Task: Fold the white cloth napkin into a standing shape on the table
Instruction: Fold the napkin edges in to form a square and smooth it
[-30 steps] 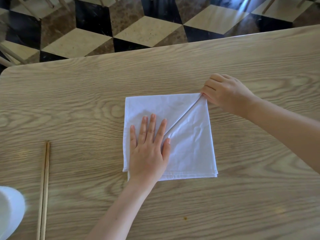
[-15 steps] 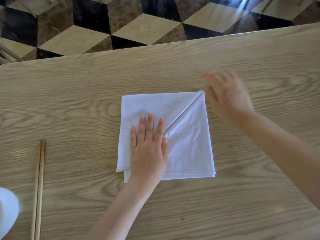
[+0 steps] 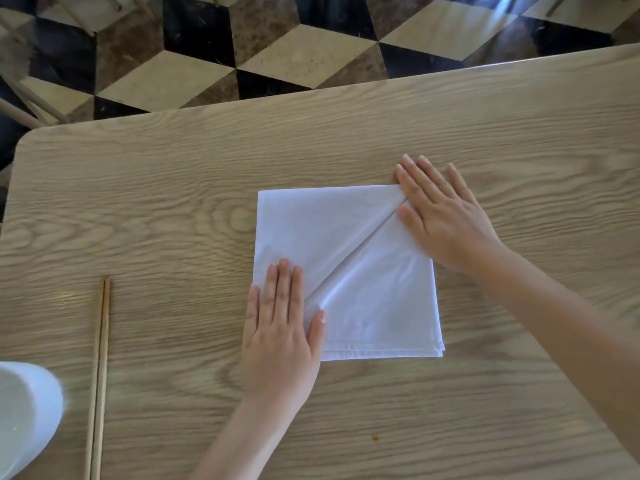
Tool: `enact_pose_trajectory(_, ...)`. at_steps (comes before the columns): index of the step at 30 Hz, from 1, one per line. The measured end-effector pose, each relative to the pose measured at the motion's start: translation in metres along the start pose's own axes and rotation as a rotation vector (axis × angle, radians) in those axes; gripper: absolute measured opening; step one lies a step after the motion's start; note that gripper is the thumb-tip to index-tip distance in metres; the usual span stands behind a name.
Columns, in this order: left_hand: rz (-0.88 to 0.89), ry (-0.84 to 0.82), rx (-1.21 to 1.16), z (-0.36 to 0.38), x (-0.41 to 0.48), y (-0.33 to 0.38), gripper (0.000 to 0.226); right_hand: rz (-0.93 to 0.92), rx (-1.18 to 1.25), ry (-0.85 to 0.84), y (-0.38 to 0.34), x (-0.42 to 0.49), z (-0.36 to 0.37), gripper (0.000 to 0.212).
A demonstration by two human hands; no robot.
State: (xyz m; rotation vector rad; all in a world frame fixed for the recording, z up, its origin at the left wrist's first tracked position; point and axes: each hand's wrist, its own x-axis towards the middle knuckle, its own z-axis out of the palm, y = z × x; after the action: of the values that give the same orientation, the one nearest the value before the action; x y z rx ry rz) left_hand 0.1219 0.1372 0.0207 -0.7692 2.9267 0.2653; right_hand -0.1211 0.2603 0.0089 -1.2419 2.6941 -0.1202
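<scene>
Napkin: white square cloth napkin (image 3: 349,271), folded flat at mid-counter, one diagonal crease from near-left to far-right corner.
Left hand (image 3: 280,327): flat and unclenched, palm down on the near-left corner, grasping nothing; probably pinning the layers against sliding.
Right hand (image 3: 443,216): flat, fingers spread, released, pressing the far-right corner and partly the bare wood; likely sharpening the crease end.
Counter (image 3: 173,202): pale wood-grain surface, rounded corner, carrying everything.
Chopsticks (image 3: 98,375): pair of thin wooden sticks, well apart to the left, untouched.
Bowl (image 3: 24,414): white rounded vessel, cut off at left edge.
Progress: early; nothing standing yet.
</scene>
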Motion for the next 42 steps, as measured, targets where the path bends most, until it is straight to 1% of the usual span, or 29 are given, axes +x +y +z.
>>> enact_pose_trajectory(3, 0.018, -0.052, -0.027, -0.01, -0.014, -0.005, 0.065, 0.069, 0.037, 0.006, 0.008, 0.006, -0.002, 0.056)
enact_pose_trajectory(5, 0.025, -0.039, -0.153, -0.022, -0.018, -0.007, 0.066, 0.141, 0.107, 0.023, 0.007, 0.004, -0.006, 0.056)
enact_pose_trajectory(7, 0.068, 0.019, -0.299, -0.037, -0.001, -0.007, 0.053, 0.246, 0.264, 0.119, 0.001, -0.007, -0.013, 0.051)
enact_pose_trajectory(9, 0.149, 0.098, -0.369, -0.05, 0.04, -0.006, 0.042, 0.36, 0.435, 0.248, -0.013, -0.024, -0.019, 0.041)
enact_pose_trajectory(10, 0.158, 0.116, -0.393, -0.056, 0.064, -0.003, 0.04, 0.413, 0.494, 0.285, -0.02, -0.035, -0.021, 0.033)
enact_pose_trajectory(12, 0.151, 0.093, -0.392, -0.064, 0.101, 0.001, 0.043, 0.497, 0.613, 0.285, -0.037, -0.057, -0.023, 0.019)
enact_pose_trajectory(14, 0.135, 0.114, -0.337, -0.06, 0.106, 0.003, 0.038, 0.545, 0.716, 0.252, -0.052, -0.077, -0.025, 0.013)
enact_pose_trajectory(17, 0.141, 0.106, -0.306, -0.047, 0.064, 0.0, 0.027, 0.592, 0.735, 0.213, -0.066, -0.107, -0.021, 0.007)
enact_pose_trajectory(20, 0.118, 0.044, -0.288, -0.033, 0.026, -0.002, 0.032, 0.653, 0.741, 0.151, -0.072, -0.133, -0.017, 0.007)
enact_pose_trajectory(22, 0.083, 0.032, -0.254, -0.027, 0.015, 0.0, 0.029, 0.669, 0.739, 0.094, -0.074, -0.145, -0.017, 0.009)
enact_pose_trajectory(24, 0.033, 0.064, -0.236, -0.025, 0.011, 0.001, 0.024, 0.683, 0.739, 0.049, -0.076, -0.151, -0.019, 0.01)
enact_pose_trajectory(26, 0.008, 0.103, -0.202, -0.026, 0.007, 0.0, 0.023, 0.694, 0.737, 0.035, -0.077, -0.153, -0.02, 0.009)
enact_pose_trajectory(31, -0.098, 0.158, -0.129, -0.022, -0.002, -0.006, 0.028, 0.726, 0.739, 0.057, -0.081, -0.15, -0.017, 0.008)
enact_pose_trajectory(34, -0.13, 0.176, -0.17, -0.019, 0.0, -0.006, 0.02, 0.753, 0.754, 0.094, -0.083, -0.151, -0.013, 0.008)
enact_pose_trajectory(38, -0.082, 0.142, -0.171, -0.019, 0.001, -0.003, 0.012, 0.768, 0.787, 0.14, -0.084, -0.153, -0.011, 0.009)
enact_pose_trajectory(42, -0.017, 0.111, -0.294, -0.021, 0.001, -0.01, 0.01, 0.75, 0.809, 0.184, -0.086, -0.156, -0.011, 0.014)
